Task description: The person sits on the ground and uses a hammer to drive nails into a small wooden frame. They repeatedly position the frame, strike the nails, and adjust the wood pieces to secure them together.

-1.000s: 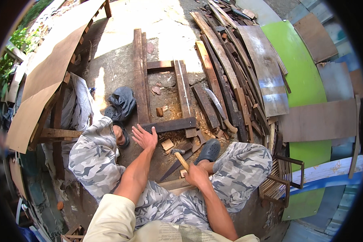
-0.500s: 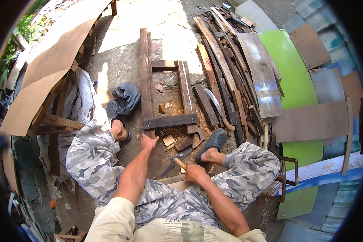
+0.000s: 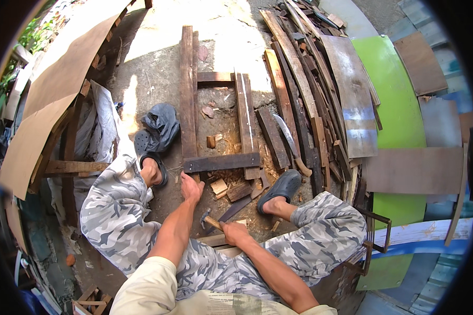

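Black plastic, a crumpled bag (image 3: 163, 127), is laid toward the left edge of the concrete floor (image 3: 155, 79). To its right, the wooden frame (image 3: 188, 94) is set flat at mid-floor, its two rails bridged at the near end by a dark crosspiece (image 3: 220, 162). At the frame's near left corner, the rail's end is touched by the left hand (image 3: 192, 191); its fingers are bent, but whether they are closed beneath the wood cannot be told. The frame can be expected to handle as stiff and fairly heavy, its rough faces unlikely to slip; it is best taken by both rails close to the crosspiece, since its joints might be strained by twisting. Just right of that corner, wood blocks (image 3: 218, 187) are scattered. A hammer (image 3: 213, 222), probably head-heavy and best steadied low on its handle, is gripped in the closed fingers of the right hand (image 3: 236, 233), near a handsaw (image 3: 232, 210). Farther right, a curved knife (image 3: 286, 134) is laid beside planks (image 3: 291, 63) along the floor's right edge.
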`<state>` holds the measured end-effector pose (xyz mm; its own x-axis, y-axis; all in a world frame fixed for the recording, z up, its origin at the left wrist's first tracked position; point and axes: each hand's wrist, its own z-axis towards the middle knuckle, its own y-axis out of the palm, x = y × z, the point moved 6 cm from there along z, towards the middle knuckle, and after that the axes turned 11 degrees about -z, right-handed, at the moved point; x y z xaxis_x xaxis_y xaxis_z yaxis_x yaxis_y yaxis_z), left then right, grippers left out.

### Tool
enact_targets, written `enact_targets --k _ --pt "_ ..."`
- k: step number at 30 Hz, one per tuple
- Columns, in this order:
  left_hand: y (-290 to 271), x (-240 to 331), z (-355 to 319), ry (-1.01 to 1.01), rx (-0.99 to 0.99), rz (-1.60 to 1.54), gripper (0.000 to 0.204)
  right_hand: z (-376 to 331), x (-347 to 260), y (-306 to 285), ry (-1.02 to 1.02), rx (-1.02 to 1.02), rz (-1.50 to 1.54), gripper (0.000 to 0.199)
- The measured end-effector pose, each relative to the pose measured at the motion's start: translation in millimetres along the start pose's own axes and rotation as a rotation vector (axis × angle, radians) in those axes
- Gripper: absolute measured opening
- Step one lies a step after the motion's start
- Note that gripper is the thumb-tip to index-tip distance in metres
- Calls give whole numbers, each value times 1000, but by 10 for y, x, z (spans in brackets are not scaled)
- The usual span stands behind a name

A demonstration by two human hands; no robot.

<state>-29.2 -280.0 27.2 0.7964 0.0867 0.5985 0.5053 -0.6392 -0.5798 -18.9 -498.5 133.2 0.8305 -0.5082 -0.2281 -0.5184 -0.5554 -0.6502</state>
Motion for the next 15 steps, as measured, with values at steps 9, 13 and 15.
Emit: enact_targets --k 9,13,15 --pt "-109 115 -71 116 -188 173 95 455 291 274 106 -74 122 31" --pt "-475 -270 305 258 -18 145 77 614 435 -84 163 -217 101 31" --pt "-584 -318 448 172 99 27 71 722 598 -292 258 -5 50 31"
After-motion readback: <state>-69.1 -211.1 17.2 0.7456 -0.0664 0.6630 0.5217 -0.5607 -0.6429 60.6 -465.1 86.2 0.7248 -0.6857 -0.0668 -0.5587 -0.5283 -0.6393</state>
